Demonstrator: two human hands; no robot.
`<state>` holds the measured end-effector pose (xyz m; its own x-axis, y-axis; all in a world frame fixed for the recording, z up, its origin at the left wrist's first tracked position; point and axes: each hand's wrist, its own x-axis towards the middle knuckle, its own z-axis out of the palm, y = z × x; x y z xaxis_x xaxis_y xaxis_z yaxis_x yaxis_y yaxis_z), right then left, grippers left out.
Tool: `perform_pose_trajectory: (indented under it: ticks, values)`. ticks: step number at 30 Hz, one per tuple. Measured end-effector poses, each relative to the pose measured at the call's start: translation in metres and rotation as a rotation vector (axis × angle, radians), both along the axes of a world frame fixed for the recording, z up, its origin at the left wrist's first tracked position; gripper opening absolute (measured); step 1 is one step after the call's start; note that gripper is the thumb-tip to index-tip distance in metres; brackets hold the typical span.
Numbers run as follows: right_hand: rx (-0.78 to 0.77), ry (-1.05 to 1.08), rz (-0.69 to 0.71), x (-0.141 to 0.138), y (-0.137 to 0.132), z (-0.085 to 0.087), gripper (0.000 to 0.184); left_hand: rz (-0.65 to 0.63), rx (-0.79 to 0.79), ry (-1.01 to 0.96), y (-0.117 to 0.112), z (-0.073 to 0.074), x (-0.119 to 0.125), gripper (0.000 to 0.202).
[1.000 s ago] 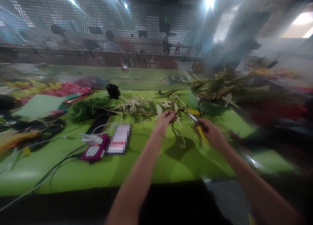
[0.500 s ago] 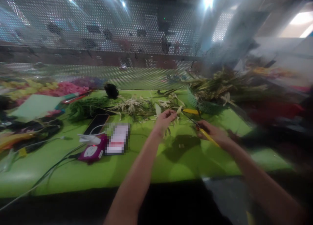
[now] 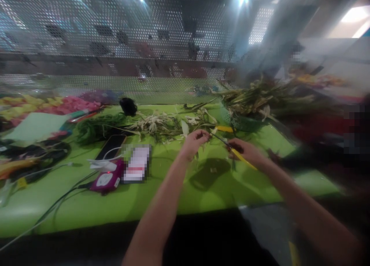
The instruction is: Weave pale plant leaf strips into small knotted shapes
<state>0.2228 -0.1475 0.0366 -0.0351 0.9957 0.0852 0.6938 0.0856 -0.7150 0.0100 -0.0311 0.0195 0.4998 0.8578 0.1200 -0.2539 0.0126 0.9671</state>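
Observation:
My left hand [image 3: 193, 141] is closed in a pinch on a small plant stem with pale leaves [image 3: 199, 152], held just above the green table [image 3: 162, 192]. My right hand [image 3: 245, 152] grips yellow-handled scissors [image 3: 231, 148], whose blades point left toward the stem near my left fingers. Both hands are at the middle of the table, close together. The picture is blurred.
A row of cut stems and pale flowers [image 3: 156, 124] lies behind my hands. A green basket of plant trimmings [image 3: 248, 104] stands at the right. A phone [image 3: 111, 145], a magenta device [image 3: 105, 180] with cables and pink and yellow flowers [image 3: 58, 106] sit left. A perforated metal screen [image 3: 115, 46] backs the table.
The long dangling part of the stem under my left hand is gone; only a short piece hangs there now. My right hand has brought the scissors closer to my left fingers.

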Motion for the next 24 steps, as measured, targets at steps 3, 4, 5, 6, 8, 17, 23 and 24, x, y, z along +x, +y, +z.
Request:
perform_pose_trajectory:
  ticks: [3, 4, 5, 6, 8, 17, 23, 24]
  values:
    - [0.003, 0.019, -0.018, 0.001, -0.001, 0.000, 0.040, -0.012, 0.012, 0.031, 0.001, -0.003, -0.001, 0.017]
    - [0.003, 0.023, -0.024, 0.001, -0.001, -0.001, 0.041, -0.014, 0.013, 0.040, 0.001, -0.004, -0.001, 0.019]
    - [0.004, 0.030, -0.031, 0.002, -0.001, -0.001, 0.041, -0.012, 0.016, 0.048, 0.002, -0.006, -0.001, 0.020]
    - [0.004, 0.040, -0.040, 0.002, -0.001, -0.002, 0.041, -0.008, 0.020, 0.054, 0.003, -0.007, -0.001, 0.022]
    - [0.028, 0.073, -0.075, 0.002, -0.001, -0.003, 0.040, 0.010, 0.024, 0.056, 0.006, -0.010, 0.000, 0.023]
    - [0.088, 0.373, -0.255, -0.012, 0.014, 0.002, 0.044, 0.007, -0.151, -0.021, 0.011, -0.013, 0.004, 0.023]
    - [0.144, 0.551, -0.310, -0.042, 0.041, -0.003, 0.053, 0.032, -0.138, -0.063, 0.009, -0.015, 0.004, 0.027]
    - [0.140, 0.576, -0.319, -0.046, 0.045, -0.003, 0.054, 0.025, -0.139, -0.055, 0.009, -0.015, 0.004, 0.028]
